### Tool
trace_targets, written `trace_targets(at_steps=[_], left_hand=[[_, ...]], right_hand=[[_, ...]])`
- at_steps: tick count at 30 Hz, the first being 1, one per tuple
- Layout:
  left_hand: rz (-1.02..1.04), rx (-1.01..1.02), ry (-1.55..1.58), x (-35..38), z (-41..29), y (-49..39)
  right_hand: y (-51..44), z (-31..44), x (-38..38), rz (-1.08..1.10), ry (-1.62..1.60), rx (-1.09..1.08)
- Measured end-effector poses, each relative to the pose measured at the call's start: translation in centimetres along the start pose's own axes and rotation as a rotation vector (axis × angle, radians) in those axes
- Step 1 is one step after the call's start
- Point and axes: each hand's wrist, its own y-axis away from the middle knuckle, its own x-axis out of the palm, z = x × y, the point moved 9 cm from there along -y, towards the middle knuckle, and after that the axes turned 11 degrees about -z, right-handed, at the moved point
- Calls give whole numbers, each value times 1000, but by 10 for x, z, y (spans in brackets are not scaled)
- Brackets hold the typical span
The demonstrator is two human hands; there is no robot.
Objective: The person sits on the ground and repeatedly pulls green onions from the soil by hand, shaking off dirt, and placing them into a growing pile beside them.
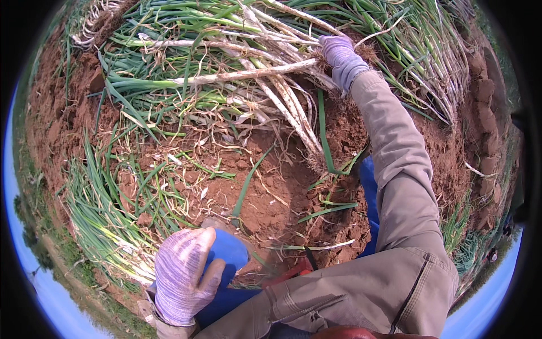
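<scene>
My right hand (338,53), in a striped knit glove, is stretched far forward. Its fingers are closed around green onion stalks (292,36) near their root ends, and brown roots stick out beside the fist. Just below the fist, a thick, soil-stained green onion stalk (250,72) lies across the pile with its leaves to the left. My left hand (186,271), gloved alike, hovers by my blue-clad knee (228,254). Its thumb stands apart from the fingers, and nothing shows in it. Several long white stalks (292,106) slant down to roots on the soil.
More green onions lie at the right (432,72) and the lower left (114,237). A bundle with white ends (95,25) is at the upper left. Loose leaves and trimmings (250,186) litter the reddish soil (271,216). A red object (292,273) is partly hidden by my jacket.
</scene>
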Motion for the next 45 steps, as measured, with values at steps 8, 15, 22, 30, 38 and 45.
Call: trace_targets(at_steps=[8,15,22,30,38,45], left_hand=[[-181,56,12,-22,-26,35],[-277,26,14,-11,-8,74],[-28,-304,-80,58,55,106],[344,-640,1335,216,-5,135],[207,-535,1126,186,15,112],[287,-473,1185,148,-2,67]], right_hand=[[181,161,-31,51,-422,-163],[360,263,-38,155,-503,-275],[455,237,-98,383,-1775,421],[501,173,-204,281,-1582,184],[575,-2,-368,-305,-336,11],[912,-305,-393,-785,-292,841]])
